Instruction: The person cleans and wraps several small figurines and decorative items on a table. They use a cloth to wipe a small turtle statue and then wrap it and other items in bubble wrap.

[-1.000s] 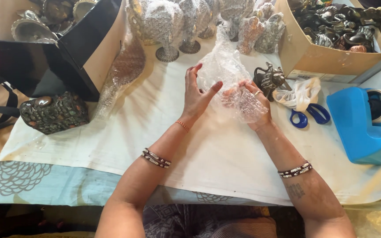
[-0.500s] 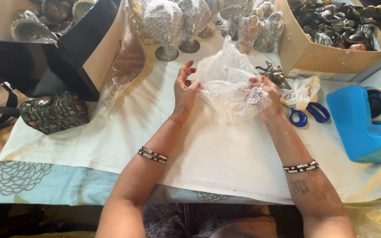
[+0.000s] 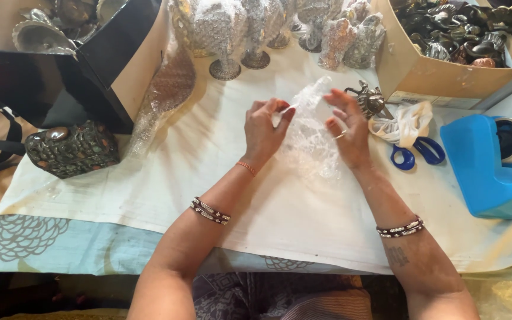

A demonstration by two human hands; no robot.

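Here both hands work a sheet of bubble wrap point(image 3: 309, 139) at the centre of the frame, over the cloth-covered worktop point(image 3: 149, 195). The left hand point(image 3: 263, 131) pinches its upper edge between thumb and fingers; the right hand point(image 3: 348, 133) is spread open with its fingers against the wrap's right side. This looks like the opening-out step, the sheet still crumpled. The next move seems to call for a flat, smoothed sheet; a small metal figure point(image 3: 370, 99) sits just beyond the right fingers.
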